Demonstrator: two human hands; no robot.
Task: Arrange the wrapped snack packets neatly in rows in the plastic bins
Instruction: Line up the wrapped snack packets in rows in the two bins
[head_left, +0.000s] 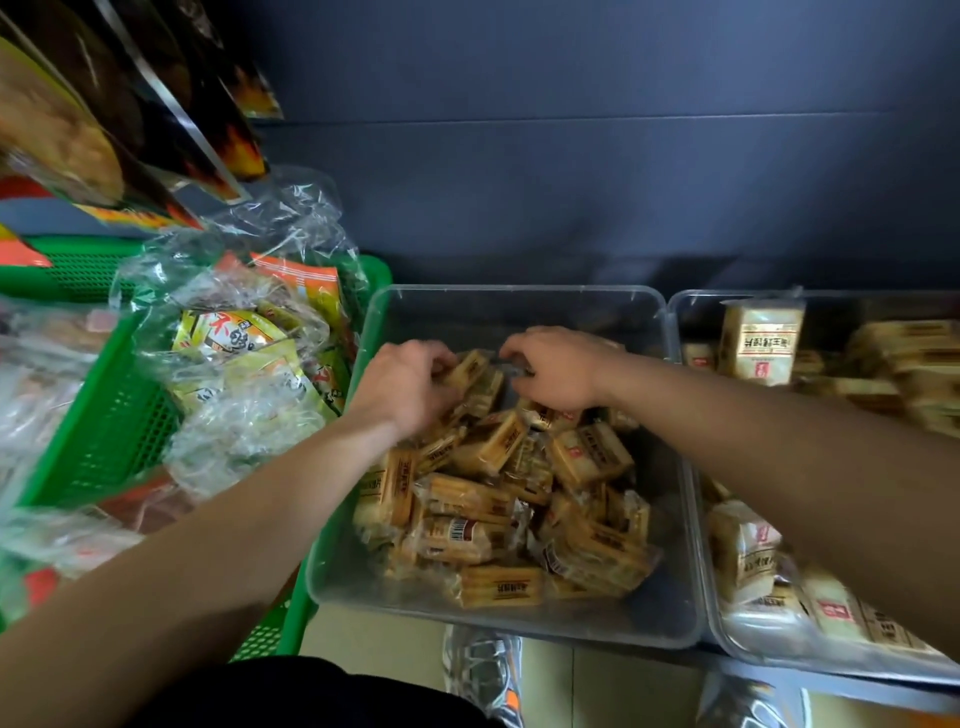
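Observation:
A clear plastic bin (519, 299) in the middle holds a loose heap of several tan wrapped snack packets (498, 499). My left hand (402, 384) is at the far left of the heap, its fingers curled round a packet (470, 369). Just to the right, my right hand (558, 369) reaches in with fingers bent down onto the packets at the back; what it holds is hidden. A second clear bin (691, 322) on the right holds more tan packets (761, 343), one standing upright at its back.
A green mesh basket (109, 426) on the left is filled with crinkled clear bags of yellow snack packs (234, 338). Dark snack bags (156, 104) hang at the upper left. A dark blue wall (571, 156) rises behind the bins. A shoe (483, 670) shows below.

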